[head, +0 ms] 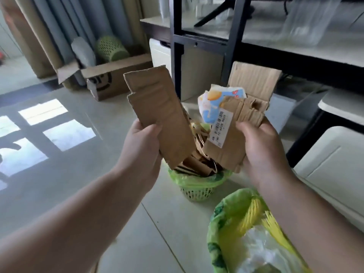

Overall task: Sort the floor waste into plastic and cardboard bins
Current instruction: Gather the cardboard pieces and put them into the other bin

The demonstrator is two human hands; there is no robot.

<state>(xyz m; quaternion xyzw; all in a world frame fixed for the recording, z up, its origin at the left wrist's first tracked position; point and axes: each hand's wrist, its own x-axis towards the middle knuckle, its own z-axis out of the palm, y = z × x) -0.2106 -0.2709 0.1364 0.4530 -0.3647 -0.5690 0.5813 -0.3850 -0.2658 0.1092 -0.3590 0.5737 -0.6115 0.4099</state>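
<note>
A long cardboard strip [161, 117] is gripped in the left hand [142, 142], a labelled cardboard bundle [232, 131] clutched in the right hand [262, 148], both held over the cardboard-filled green bin [197, 186]. Release into it looks due next.

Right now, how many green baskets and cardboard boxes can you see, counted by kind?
Green mesh baskets: 3, namely the cardboard-filled basket, the near basket with plastic, and one lying on its side in the corner.
Open cardboard boxes on the floor: 1, the corner box.
Total: 4.
</note>
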